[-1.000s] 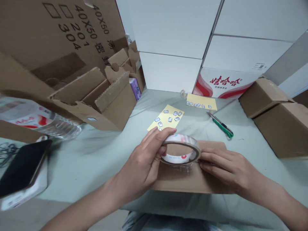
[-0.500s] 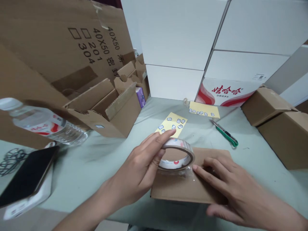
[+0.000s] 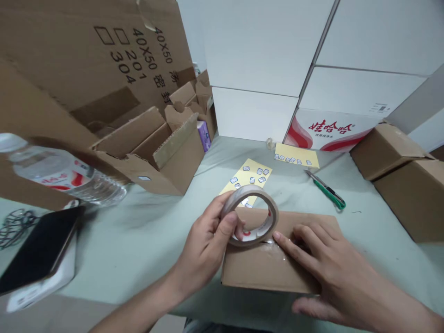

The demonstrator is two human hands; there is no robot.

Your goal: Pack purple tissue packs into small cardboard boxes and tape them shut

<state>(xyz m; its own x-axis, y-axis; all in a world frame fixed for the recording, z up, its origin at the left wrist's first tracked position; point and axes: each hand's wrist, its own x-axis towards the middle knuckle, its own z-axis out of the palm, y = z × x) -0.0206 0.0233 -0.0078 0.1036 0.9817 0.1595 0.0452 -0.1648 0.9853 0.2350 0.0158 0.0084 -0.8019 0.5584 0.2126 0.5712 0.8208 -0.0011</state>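
Observation:
My left hand [image 3: 208, 236] grips a roll of clear tape [image 3: 272, 217] by its left side, thumb across the rim and fingers inside the ring. The roll stands tilted on edge over the closed cardboard box [image 3: 256, 273]. A shiny strip of tape [image 3: 275, 252] lies on the box top, running from beneath the roll toward my right hand [image 3: 329, 268]. That hand rests on the right part of the box, its index fingertip pressing the tape beside the roll, its other fingers bent and thumb apart. Behind the roll lies a yellow sticker sheet [image 3: 248, 169].
A green utility knife [image 3: 328, 192] lies beyond the box, near a second yellow sheet [image 3: 296, 150]. Open cardboard boxes [image 3: 173, 162], a water bottle [image 3: 69, 173] and a phone [image 3: 38, 245] are on the left. Brown boxes [image 3: 405, 185] stand right; white cartons [image 3: 256, 111] form the back.
My left hand has turned the tape roll more upright, with its fingers now wrapped into the ring. My right hand stays almost where it was on the box. The view has shifted slightly.

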